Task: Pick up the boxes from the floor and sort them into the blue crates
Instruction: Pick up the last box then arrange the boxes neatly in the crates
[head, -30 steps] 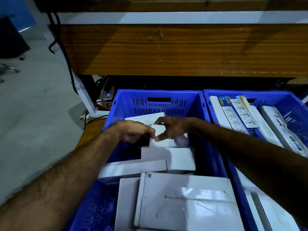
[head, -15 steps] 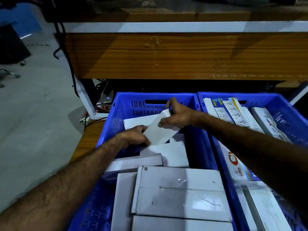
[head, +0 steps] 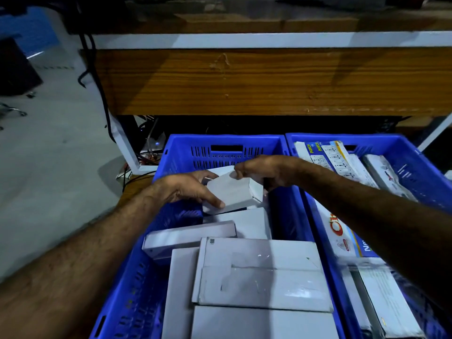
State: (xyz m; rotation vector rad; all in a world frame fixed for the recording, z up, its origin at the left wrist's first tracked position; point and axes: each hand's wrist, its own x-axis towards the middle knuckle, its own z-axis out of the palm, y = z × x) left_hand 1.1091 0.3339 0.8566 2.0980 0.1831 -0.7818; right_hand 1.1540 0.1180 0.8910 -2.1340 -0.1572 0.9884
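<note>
Slotted plastic crate [head: 220, 145]; both hands grip a smooth white box [head: 232, 192].

- We see a wooden desk panel [head: 269, 79] with a white edge strip [head: 244, 40] above.
- Black cables [head: 97, 81] hang at its left.
- Grey floor [head: 49, 155] lies beside us.

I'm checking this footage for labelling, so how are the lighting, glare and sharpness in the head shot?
Head view: dim and blue-tinted, with deep shadow under the wooden desk; a small glare on the tape of the big white box; the right crate smears at its near end; straight edges bow from the wide lens; hands and the small box read fairly sharp.
</note>
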